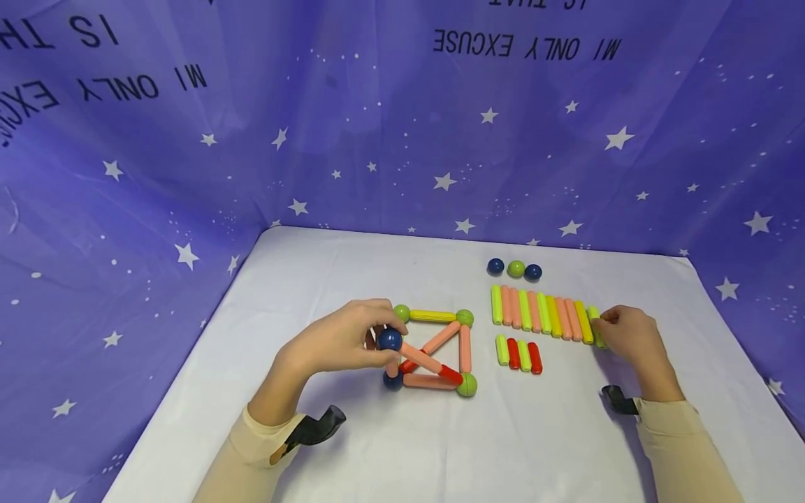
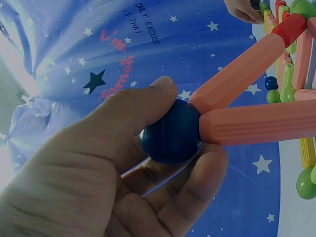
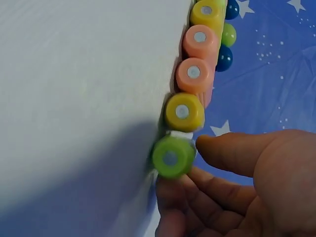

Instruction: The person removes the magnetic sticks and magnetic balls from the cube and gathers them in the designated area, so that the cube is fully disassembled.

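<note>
My left hand (image 1: 349, 337) holds a dark blue ball (image 2: 173, 132) between thumb and fingers. Two salmon sticks (image 2: 239, 74) run out from that ball, one joined to a red stick (image 1: 451, 375) that reaches a green ball (image 1: 467, 385). Below it lies a square frame of sticks and balls, with a yellow stick (image 1: 432, 316) along its far side and a second blue ball (image 1: 393, 379) at the near left corner. At the right end of a stick row, my right hand (image 1: 631, 338) pinches a light green stick (image 3: 174, 157), beside a yellow stick (image 3: 184, 112).
The row of green, salmon and yellow sticks (image 1: 534, 312) lies right of the frame. Nearer me are several short green and red sticks (image 1: 514, 354). Two blue balls and a green ball (image 1: 516, 269) sit behind the row. A starry purple cloth (image 1: 402, 140) hangs behind the white table (image 1: 534, 447).
</note>
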Demonstrator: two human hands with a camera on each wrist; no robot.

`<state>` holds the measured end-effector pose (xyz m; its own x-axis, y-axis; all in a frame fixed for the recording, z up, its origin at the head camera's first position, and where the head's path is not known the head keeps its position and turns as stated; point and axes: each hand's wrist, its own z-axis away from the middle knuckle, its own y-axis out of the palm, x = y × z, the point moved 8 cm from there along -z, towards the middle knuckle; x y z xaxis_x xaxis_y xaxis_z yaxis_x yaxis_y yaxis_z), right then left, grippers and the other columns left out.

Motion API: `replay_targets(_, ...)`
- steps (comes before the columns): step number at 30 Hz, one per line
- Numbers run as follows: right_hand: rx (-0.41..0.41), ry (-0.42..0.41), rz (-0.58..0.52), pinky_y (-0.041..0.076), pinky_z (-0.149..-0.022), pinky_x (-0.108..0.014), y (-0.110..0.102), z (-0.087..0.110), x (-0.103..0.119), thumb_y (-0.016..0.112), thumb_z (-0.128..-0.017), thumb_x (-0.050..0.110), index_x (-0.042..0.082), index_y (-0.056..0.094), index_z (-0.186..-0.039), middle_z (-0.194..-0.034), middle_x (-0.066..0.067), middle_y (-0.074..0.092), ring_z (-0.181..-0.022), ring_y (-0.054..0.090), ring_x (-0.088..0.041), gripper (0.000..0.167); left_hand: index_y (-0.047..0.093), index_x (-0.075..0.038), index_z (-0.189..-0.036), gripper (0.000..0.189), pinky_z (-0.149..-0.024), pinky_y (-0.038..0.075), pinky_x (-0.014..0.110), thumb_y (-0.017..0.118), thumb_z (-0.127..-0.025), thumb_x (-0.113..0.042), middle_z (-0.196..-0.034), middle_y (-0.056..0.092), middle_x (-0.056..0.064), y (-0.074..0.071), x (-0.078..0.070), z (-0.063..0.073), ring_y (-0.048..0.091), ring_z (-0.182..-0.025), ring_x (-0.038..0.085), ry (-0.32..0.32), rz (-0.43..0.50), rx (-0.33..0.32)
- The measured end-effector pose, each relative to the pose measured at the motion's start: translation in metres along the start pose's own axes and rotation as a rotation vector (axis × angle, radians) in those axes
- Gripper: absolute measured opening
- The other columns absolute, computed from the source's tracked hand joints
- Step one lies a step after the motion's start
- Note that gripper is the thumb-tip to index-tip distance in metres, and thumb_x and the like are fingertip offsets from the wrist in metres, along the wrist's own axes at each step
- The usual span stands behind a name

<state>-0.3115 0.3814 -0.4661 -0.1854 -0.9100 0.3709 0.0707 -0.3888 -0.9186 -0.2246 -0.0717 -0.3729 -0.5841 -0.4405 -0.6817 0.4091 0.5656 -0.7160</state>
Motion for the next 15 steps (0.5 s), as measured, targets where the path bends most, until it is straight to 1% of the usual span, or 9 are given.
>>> replay_targets(7, 0.029, 0.003, -0.008, 0.048, -0.064, -0.039, 0.005, -0.01, 0.004, 0.053, -0.095, 0.026, -0.015, 0.055, -0.117, -0.103, -0.028, 0.06, -0.084, 0.054, -0.034, 0.046, 0.069, -0.017, -0.107, 0.026, -0.068, 0.053, 0.023, 0.077, -0.082, -0.018, -0.093, 0.057, -0.012, -0.001, -0.001, -0.001, 0.058, -0.078, 0.006, 0.006, -0.007, -0.001)
replay_targets(12, 0.031, -0.015, 0.0, 0.048, -0.064, -0.04, 0.005, -0.01, 0.008, 0.054, -0.095, 0.026, -0.015, 0.055, -0.116, -0.102, -0.028, 0.06, -0.083, 0.055, -0.034, 0.047, 0.069, -0.016, -0.108, 0.027, -0.068, 0.053, 0.024, 0.078, -0.082, -0.017, -0.093, 0.057, -0.011, 0.0, 0.0, 0.0, 0.059, -0.079, 0.007, 0.006, 0.011, 0.008)
replay_targets(15, 0.022, -0.013, 0.019, 0.049, -0.067, -0.045, 0.004, -0.006, 0.014, 0.054, -0.094, 0.029, -0.016, 0.053, -0.118, -0.104, -0.029, 0.06, -0.085, 0.056, -0.037, 0.05, 0.068, -0.015, -0.109, 0.029, -0.069, 0.054, 0.024, 0.078, -0.082, -0.015, -0.095, 0.058, -0.01, 0.001, 0.002, 0.001, 0.06, -0.08, 0.007, 0.0, 0.035, 0.022)
